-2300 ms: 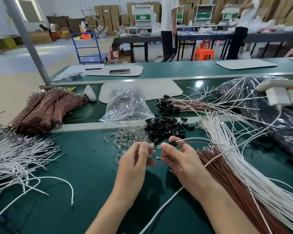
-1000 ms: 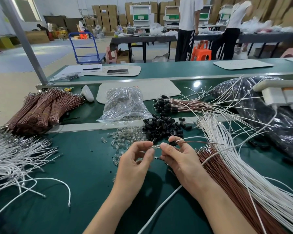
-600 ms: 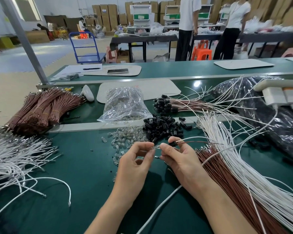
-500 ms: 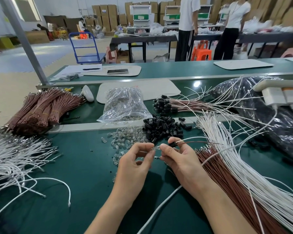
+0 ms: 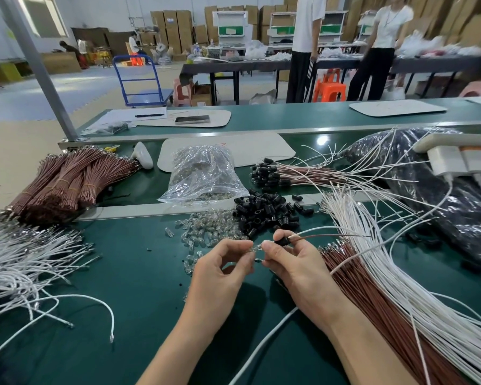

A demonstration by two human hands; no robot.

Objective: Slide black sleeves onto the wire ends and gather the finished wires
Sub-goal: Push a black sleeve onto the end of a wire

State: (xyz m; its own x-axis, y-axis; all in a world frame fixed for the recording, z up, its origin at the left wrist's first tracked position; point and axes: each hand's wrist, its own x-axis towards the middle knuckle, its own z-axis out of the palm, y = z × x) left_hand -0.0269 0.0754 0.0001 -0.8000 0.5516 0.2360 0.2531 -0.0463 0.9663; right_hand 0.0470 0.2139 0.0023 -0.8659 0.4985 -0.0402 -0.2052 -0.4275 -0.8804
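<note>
My right hand (image 5: pixel 295 262) pinches a black sleeve (image 5: pixel 281 241) that sits on a brown and a white wire (image 5: pixel 328 234) trailing off to the right. My left hand (image 5: pixel 222 270) pinches a small clear bulb (image 5: pixel 256 248) right at the sleeve's open end, the two hands almost touching. Just beyond them lies a heap of loose black sleeves (image 5: pixel 264 211) and a scatter of clear bulbs (image 5: pixel 208 226). Finished wires with black sleeves (image 5: pixel 270 175) lie further back. Loose brown wires (image 5: pixel 378 298) and white wires (image 5: pixel 417 284) fan out on the right.
A clear bag of bulbs (image 5: pixel 203 176) stands behind the heaps. Bundled brown wires (image 5: pixel 67 179) and loose white wires (image 5: pixel 20 259) lie on the left. A black plastic bag (image 5: pixel 456 195) and a white power strip (image 5: pixel 456 159) are at the right. The green table (image 5: pixel 122 301) carries everything.
My hands have stayed nearly still; the left fingers have brought the clear bulb slightly closer to the sleeve held by the right hand.
</note>
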